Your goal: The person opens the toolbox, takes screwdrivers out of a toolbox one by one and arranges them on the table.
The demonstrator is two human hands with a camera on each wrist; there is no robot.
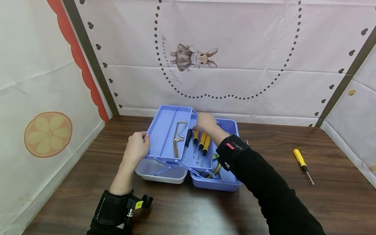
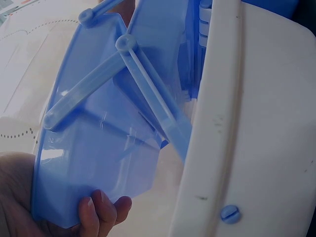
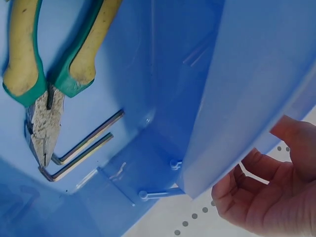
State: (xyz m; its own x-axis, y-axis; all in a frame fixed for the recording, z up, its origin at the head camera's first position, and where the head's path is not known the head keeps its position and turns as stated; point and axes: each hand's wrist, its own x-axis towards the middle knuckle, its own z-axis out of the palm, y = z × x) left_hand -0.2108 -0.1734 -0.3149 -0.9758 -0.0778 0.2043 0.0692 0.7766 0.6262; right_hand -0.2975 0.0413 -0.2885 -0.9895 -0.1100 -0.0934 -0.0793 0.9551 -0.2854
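Observation:
A blue toolbox (image 1: 215, 185) stands unfolded, its hinged trays raised on link arms. My left hand (image 1: 137, 147) grips the left end of the upper tray (image 1: 160, 130), its fingers curled under the bottom in the left wrist view. My right hand (image 1: 207, 125) holds the edge of the other tray (image 1: 201, 162) between thumb and curled fingers, as the right wrist view shows. Bent hex keys (image 1: 176, 140) and a black-handled screwdriver (image 1: 188, 138) lie at the upper tray's right side. Yellow-and-black screwdrivers (image 1: 207, 143) lie in the other tray.
In the box bottom are yellow-green pliers (image 3: 44, 118) and two hex keys (image 3: 81, 155). The box's pale lid half (image 1: 164, 179) lies under the upper tray. A yellow screwdriver (image 1: 300, 159) is on the wooden table (image 1: 264, 202) at the right. Printed cloth (image 1: 249, 42) hangs behind.

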